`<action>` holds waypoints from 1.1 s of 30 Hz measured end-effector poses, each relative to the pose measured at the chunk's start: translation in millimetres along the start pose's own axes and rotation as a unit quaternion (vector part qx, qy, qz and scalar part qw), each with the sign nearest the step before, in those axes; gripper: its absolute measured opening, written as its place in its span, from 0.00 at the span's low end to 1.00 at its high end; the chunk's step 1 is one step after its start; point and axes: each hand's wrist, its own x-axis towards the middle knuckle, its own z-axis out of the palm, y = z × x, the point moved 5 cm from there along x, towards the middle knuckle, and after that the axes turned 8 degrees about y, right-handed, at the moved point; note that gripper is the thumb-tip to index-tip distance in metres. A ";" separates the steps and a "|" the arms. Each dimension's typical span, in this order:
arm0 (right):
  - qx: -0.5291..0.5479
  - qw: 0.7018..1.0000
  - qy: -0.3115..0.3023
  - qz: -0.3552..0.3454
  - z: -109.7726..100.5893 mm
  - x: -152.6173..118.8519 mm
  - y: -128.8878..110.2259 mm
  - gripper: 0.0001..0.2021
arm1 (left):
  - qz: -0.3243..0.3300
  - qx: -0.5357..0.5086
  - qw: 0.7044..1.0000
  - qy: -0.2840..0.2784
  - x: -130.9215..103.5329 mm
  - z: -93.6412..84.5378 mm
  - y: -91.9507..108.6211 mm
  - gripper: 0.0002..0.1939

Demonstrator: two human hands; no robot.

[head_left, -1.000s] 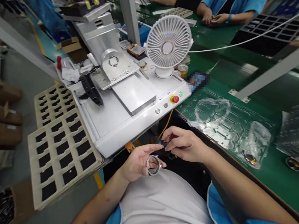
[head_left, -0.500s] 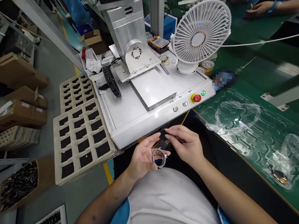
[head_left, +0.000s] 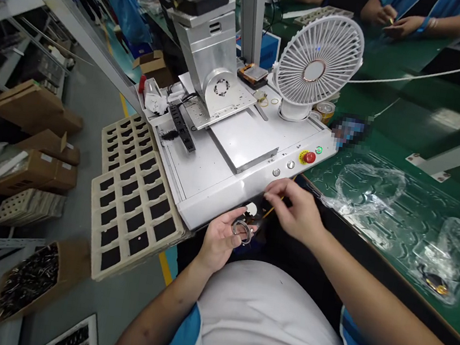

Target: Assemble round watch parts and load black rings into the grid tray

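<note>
My left hand [head_left: 220, 242] is closed around a shiny metal ring [head_left: 241, 231], gripped between thumb and fingers in front of my belly. At its fingertips shows a small, pale, disc-like piece [head_left: 251, 210] with a notched edge; whether the fingers grip it is hard to tell. My right hand [head_left: 293, 207] is raised up and to the right, apart from the left, near the front edge of the white machine [head_left: 204, 203]. Its thumb and index finger are pinched together. Anything between them is too small to make out.
A white fan [head_left: 315, 70] and a metal fixture [head_left: 220, 88] stand on the machine, with a red button [head_left: 309, 157] at its front. Compartmented trays [head_left: 92, 222] sit left. Clear plastic packaging [head_left: 369, 186] lies on the right-hand green table. Co-workers' hands [head_left: 400, 25] show beyond.
My right hand has moved up and right, away from my left hand. The small piece at my left fingertips looked dark before and now looks pale. The ring stays in my left hand.
</note>
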 end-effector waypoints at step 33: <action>0.330 0.852 -0.038 0.404 29.5 -48.8 15.1 0.21 | 0.324 0.385 0.858 -0.101 -19.0 18.7 3.3 0.48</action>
